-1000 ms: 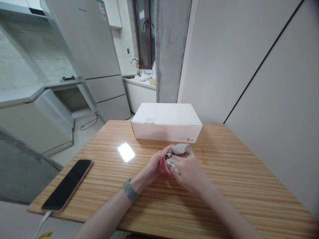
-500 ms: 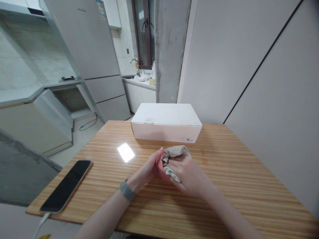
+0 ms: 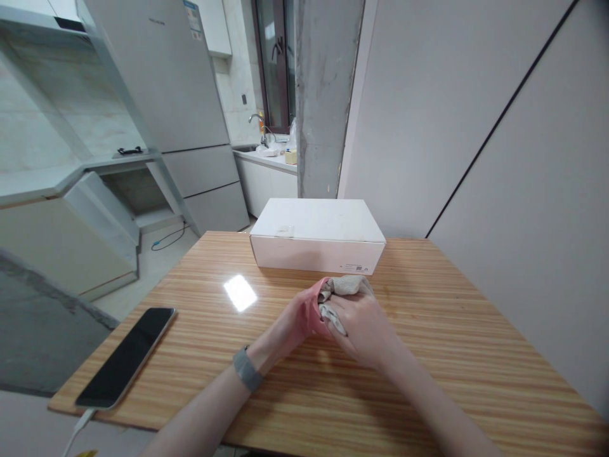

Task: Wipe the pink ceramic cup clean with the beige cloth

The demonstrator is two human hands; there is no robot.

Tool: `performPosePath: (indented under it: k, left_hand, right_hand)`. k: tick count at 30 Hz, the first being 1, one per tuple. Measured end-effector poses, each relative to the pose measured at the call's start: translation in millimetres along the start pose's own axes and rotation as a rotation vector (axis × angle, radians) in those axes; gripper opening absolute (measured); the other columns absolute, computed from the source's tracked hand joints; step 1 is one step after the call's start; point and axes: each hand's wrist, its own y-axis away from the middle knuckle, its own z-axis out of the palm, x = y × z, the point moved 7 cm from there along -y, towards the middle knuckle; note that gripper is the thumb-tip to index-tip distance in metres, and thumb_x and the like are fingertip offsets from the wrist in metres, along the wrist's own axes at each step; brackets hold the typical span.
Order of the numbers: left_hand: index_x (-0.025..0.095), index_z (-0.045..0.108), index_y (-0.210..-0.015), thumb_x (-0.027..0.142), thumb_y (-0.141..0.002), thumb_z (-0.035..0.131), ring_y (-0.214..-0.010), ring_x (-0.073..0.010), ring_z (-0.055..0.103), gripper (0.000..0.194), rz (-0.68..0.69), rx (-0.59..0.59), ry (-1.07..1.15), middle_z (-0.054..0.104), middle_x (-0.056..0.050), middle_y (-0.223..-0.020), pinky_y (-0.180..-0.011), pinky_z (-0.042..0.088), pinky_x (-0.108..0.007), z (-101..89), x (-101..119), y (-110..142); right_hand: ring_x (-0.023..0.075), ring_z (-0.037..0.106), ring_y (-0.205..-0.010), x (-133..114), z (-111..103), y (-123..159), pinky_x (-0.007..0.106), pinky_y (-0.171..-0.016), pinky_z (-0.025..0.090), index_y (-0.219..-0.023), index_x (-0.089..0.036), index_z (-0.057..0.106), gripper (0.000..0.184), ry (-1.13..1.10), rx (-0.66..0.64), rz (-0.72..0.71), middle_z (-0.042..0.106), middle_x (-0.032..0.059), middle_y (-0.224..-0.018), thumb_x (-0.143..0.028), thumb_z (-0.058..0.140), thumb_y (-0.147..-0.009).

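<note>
Both my hands meet over the middle of the wooden table [image 3: 451, 355], closed together on a small bundle of beige and pink cloth [image 3: 340, 289]. My left hand [image 3: 292, 324] grips the pink part from the left; a grey band sits on that wrist. My right hand [image 3: 364, 327] covers the bundle from the right, its fingers curled over the beige fabric. A closed white cardboard box [image 3: 318, 235] stands just behind the hands.
A black phone [image 3: 126, 355] on a charging cable lies at the table's near left corner. A grey wall runs along the table's right side. Beyond the table stand a concrete pillar, a fridge and a kitchen counter with a sink.
The hands opened slightly around the cloth half a second ago, then pressed together on it again, shifting a little toward the box.
</note>
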Motion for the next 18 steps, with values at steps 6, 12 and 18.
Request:
performPosePath:
  k: [6,12,18]
  left_hand:
    - [0.012,0.068,-0.112,0.060,-0.085,0.053,-0.080,-0.0215,0.068,0.057,-0.119,0.074,-0.180,0.074,-0.011,-0.093,-0.072,0.048,-0.028,-23.1,-5,1]
    - [0.011,0.074,-0.092,0.043,-0.078,0.070,-0.083,-0.0205,0.065,0.035,0.025,0.150,-0.176,0.074,-0.008,-0.085,-0.077,0.046,-0.027,-14.3,7,0]
    - [0.011,0.070,-0.106,0.039,-0.080,0.068,-0.083,-0.0192,0.064,0.038,0.081,0.191,-0.167,0.072,-0.009,-0.097,-0.075,0.047,-0.026,-19.1,-1,-4]
  right_hand:
    - [0.0221,0.057,-0.080,-13,5,4,0.038,-0.082,0.035,-0.084,-0.020,0.060,0.026,-0.096,-0.085,-0.148,0.070,0.0049,-0.086,-0.031,0.038,-0.093]
    - [0.0228,0.057,-0.081,-16,4,-1,0.038,-0.083,0.035,-0.081,-0.020,0.061,0.033,-0.028,-0.045,-0.106,0.069,0.0070,-0.087,-0.034,0.036,-0.096]
    - [0.0241,0.058,-0.086,-10,3,-2,0.039,-0.086,0.035,-0.079,-0.020,0.063,0.033,0.014,-0.004,0.010,0.071,0.0073,-0.088,-0.031,0.037,-0.096]
